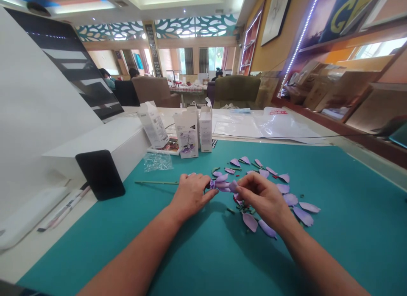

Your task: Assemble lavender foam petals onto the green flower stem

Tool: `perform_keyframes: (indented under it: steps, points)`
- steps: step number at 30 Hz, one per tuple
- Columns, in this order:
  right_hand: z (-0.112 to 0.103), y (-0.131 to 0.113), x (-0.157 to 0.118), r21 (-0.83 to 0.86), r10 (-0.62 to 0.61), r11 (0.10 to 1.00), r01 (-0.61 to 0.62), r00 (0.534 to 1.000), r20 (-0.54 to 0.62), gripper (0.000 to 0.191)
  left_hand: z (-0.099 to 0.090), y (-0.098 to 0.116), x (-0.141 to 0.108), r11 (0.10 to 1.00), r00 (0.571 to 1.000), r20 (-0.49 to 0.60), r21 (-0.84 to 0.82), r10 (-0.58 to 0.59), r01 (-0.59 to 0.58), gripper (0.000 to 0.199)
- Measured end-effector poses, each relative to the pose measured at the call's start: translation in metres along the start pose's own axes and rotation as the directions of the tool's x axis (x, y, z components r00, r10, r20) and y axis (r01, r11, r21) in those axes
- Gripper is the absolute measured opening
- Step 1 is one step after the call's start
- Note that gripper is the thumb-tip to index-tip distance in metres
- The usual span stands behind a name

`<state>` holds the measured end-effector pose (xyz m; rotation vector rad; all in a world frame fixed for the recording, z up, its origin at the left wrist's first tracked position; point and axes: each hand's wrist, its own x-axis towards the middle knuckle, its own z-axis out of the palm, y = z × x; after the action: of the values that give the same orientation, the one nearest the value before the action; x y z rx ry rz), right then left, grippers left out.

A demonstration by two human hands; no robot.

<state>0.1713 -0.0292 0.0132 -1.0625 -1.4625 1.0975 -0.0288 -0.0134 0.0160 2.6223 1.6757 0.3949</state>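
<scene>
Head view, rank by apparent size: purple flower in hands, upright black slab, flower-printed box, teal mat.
1. Teal mat
2. Black slab
3. Flower-printed box
4. Purple flower

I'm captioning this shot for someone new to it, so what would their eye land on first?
Probably the lilac flower at the centre, its stem end in the left hand while the right hand pinches a petal near its tip. Next, the loose lilac petals strewn over the teal mat around the right hand. After those, the small white cartons standing near the mat's far edge.
</scene>
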Motion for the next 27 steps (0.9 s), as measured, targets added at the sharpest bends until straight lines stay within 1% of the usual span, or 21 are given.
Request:
perform_keyframes:
  steps: [4, 6, 9, 10, 12, 14, 15, 17, 20, 23, 25, 27]
  points:
    - [0.0019, -0.0011, -0.0002, 0.111, 0.015, 0.994, -0.011, 0.999, -0.041, 0.037, 0.0016, -0.0006, 0.0005, 1.000, 1.000, -0.009, 0.012, 0.000, 0.000, 0.032]
    - [0.0024, -0.0022, -0.0002, 0.102, 0.017, 0.995, -0.016, 1.000, -0.009, 0.036, 0.0030, -0.0013, 0.0010, 1.000, 1.000, -0.021, 0.017, 0.002, -0.001, 0.032]
    - [0.0028, -0.0033, -0.0006, 0.031, 0.014, 0.999, -0.015, 0.999, 0.040, 0.028, 0.0047, -0.0017, 0.0021, 1.000, 1.000, -0.029, 0.017, -0.002, 0.003, 0.031]
    - [0.0029, -0.0034, -0.0007, 0.005, -0.006, 1.000, 0.006, 0.999, 0.034, 0.026, 0.0049, -0.0015, 0.0024, 1.000, 1.000, -0.027, 0.016, -0.004, 0.004, 0.031]
    - [0.0030, -0.0033, -0.0009, -0.066, -0.087, 0.994, 0.087, 0.996, -0.002, 0.023, 0.0048, -0.0007, 0.0026, 1.000, 1.000, -0.023, 0.015, -0.007, 0.007, 0.031]
    - [0.0031, -0.0029, -0.0011, -0.159, -0.178, 0.972, 0.170, 0.983, -0.035, 0.021, 0.0042, 0.0003, 0.0023, 1.000, 1.000, -0.020, 0.017, -0.009, 0.009, 0.032]
    - [0.0032, -0.0026, -0.0012, -0.196, -0.201, 0.962, 0.189, 0.979, -0.043, 0.020, 0.0038, 0.0006, 0.0021, 1.000, 1.000, -0.019, 0.019, -0.008, 0.009, 0.032]
    - [0.0038, -0.0017, -0.0014, -0.225, -0.178, 0.960, 0.165, 0.983, -0.040, 0.019, 0.0032, 0.0010, 0.0015, 1.000, 1.000, -0.016, 0.018, -0.006, 0.006, 0.032]
    - [0.0058, -0.0007, -0.0015, -0.186, -0.089, 0.979, 0.085, 0.996, -0.013, 0.020, 0.0029, 0.0009, 0.0009, 1.000, 1.000, -0.010, 0.006, 0.002, -0.002, 0.031]
    - [0.0080, -0.0004, -0.0015, -0.174, -0.040, 0.984, 0.038, 0.999, -0.007, 0.020, 0.0037, 0.0006, 0.0007, 1.000, 1.000, -0.009, 0.004, 0.010, -0.010, 0.029]
    - [0.0084, -0.0001, -0.0017, -0.209, -0.029, 0.978, 0.027, 1.000, -0.008, 0.021, 0.0044, 0.0007, 0.0007, 1.000, 1.000, -0.015, 0.015, 0.013, -0.013, 0.027]
    - [0.0076, 0.0007, -0.0021, -0.287, -0.043, 0.957, 0.042, 0.999, 0.004, 0.021, 0.0046, 0.0012, 0.0007, 1.000, 1.000, -0.021, 0.026, 0.010, -0.010, 0.026]
